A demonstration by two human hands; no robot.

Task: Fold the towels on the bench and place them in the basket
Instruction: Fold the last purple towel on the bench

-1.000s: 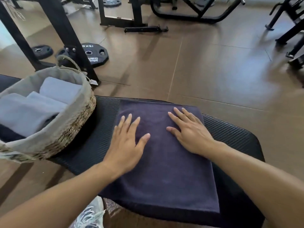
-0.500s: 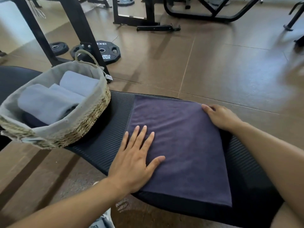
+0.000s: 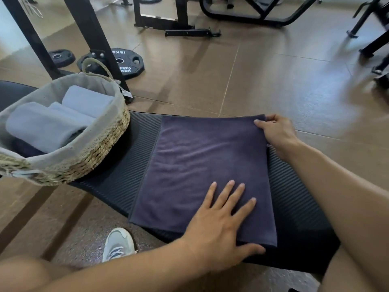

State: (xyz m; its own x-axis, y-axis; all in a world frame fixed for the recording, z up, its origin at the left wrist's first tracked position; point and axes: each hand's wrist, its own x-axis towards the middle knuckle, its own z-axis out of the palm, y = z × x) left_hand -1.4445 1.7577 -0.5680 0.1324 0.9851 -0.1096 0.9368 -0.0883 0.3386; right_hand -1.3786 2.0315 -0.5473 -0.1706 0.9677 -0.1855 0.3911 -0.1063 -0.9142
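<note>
The dark purple towel (image 3: 202, 171) lies folded flat on the black ribbed table (image 3: 294, 207), just beside the woven basket (image 3: 101, 148) that holds rolled grey towels (image 3: 46, 127). The left hand (image 3: 219, 230) presses flat on the towel's near end, fingers straight and spread, its grip wide and holding nothing, while the right hand (image 3: 277, 133) reaches to the far right corner with the grip closed on the towel's edge, thumb on top and fingers curled under. On the floor behind the basket a black weight plate (image 3: 126, 62) shows mirrored lettering, seemingly "15KG" and "HAMMER STRENGTH", partly hidden.
</note>
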